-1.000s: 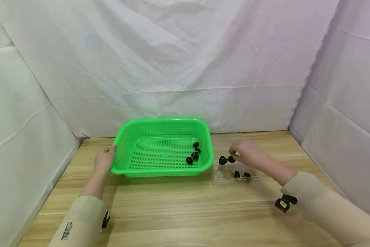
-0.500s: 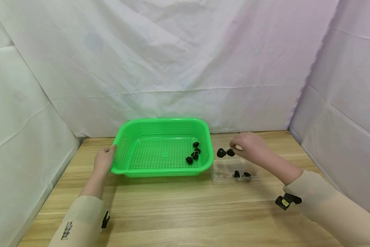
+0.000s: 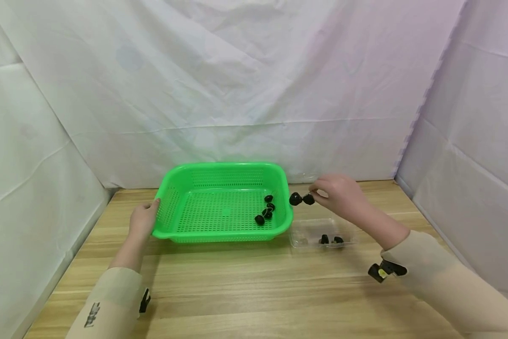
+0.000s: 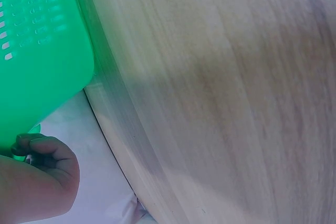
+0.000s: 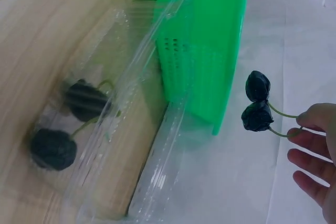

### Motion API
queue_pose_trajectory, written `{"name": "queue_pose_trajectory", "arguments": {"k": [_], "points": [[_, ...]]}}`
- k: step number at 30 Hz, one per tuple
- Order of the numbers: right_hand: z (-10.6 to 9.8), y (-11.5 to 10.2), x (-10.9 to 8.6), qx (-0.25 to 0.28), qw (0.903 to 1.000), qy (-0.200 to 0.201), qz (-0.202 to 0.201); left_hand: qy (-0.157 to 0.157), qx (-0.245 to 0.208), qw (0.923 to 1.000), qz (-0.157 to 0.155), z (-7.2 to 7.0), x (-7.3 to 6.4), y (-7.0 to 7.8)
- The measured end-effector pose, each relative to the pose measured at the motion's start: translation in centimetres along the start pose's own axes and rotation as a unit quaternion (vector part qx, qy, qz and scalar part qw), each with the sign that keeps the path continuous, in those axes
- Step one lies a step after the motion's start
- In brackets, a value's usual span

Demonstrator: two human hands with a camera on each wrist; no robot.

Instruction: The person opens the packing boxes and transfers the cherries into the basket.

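Between thumb and forefinger my right hand (image 3: pixel 340 197) pinches the thin green stems of a pair of dark cherries (image 5: pixel 257 116). The pair hangs beside the right rim of the green plastic basket (image 3: pixel 284 186), overlapping it in the head view. At the basket's left end my left hand (image 3: pixel 143 220) grips the rim; in the left wrist view its fingers curl at the green edge. Several dark cherries (image 3: pixel 260 220) with stems lie in the right part of the basket. Two more cherries (image 5: pixel 53 149) sit in a clear plastic box (image 3: pixel 307 229) below my right hand.
The clear box stands on the wooden table (image 3: pixel 237 292) against the basket's right side, its lid raised toward the back. White cloth (image 3: pixel 254 94) hangs right behind the basket, and more cloth closes off both sides.
My right hand has lifted the pair of cherries out of the clear box and carried it up and left toward the basket rim. The left hand and basket have stayed put.
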State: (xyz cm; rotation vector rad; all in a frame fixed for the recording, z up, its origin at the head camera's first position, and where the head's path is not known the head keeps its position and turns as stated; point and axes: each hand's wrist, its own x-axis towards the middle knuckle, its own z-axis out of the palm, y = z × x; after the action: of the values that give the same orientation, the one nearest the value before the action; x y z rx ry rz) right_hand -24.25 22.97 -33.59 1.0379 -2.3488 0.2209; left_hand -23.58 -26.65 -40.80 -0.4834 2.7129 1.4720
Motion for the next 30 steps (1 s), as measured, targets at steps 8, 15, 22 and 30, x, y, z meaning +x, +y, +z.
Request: {"name": "queue_pose_trajectory", "arguments": {"k": [8,15,22,30], "points": [[0.8,-0.9,1.5,0.035,0.9978,0.047,-0.031,0.0,0.005,1.0,0.005,0.1,0.1,-0.1],[1.7,-1.7,2.3,0.055,0.9941,0.081,-0.047,-0.003,0.002,1.0,0.001,0.2,0.1,-0.1],[2.6,-2.2,3.3,0.069,0.9944,0.076,-0.028,0.001,0.007,1.0,-0.004,0.1,0.0,-0.1],[3.4,-2.5,4.4,0.077,0.9968,0.022,0.007,0.003,0.009,1.0,-0.003,0.1,0.1,-0.1]]}}
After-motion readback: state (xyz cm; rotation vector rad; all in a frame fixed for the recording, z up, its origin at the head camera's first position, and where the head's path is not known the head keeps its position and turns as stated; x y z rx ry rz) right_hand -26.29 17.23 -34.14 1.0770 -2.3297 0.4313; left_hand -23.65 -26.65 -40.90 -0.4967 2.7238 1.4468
